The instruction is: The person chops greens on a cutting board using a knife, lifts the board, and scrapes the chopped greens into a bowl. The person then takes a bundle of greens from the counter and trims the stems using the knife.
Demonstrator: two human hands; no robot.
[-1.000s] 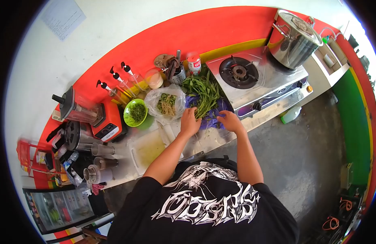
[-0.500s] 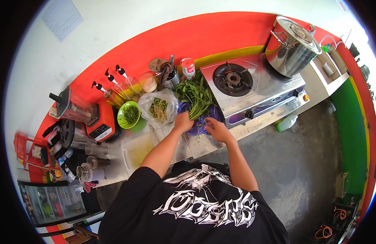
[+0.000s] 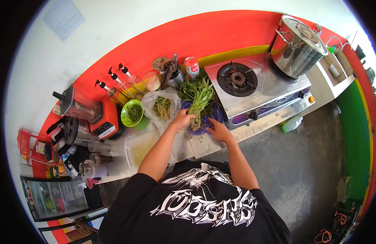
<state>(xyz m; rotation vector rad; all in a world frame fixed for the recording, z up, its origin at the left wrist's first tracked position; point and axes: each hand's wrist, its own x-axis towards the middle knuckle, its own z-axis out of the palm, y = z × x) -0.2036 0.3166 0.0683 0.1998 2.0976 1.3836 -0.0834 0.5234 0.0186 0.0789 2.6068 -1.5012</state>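
A bunch of leafy greens with long stems lies over a crumpled purple plastic bag on the counter. My left hand is closed around the lower stems, the leaves pointing away from me. At the bag's near right side is my right hand, its thumb and index finger apart close to the stem ends. Whether those fingertips touch the bag or loose stems is hard to make out. Left of the greens stands a clear plastic bag holding cut stems with roots. A green bowl contains chopped greens.
A gas stove stands right of the greens, with a large steel pot on it. Behind are a red-and-white can and a utensil holder. Leftward sit a translucent tray, pump bottles and a red blender.
My left hand has raised and shifted the bunch slightly, showing more of its pale stems. My right hand has moved in against the purple bag. The view has shifted a little.
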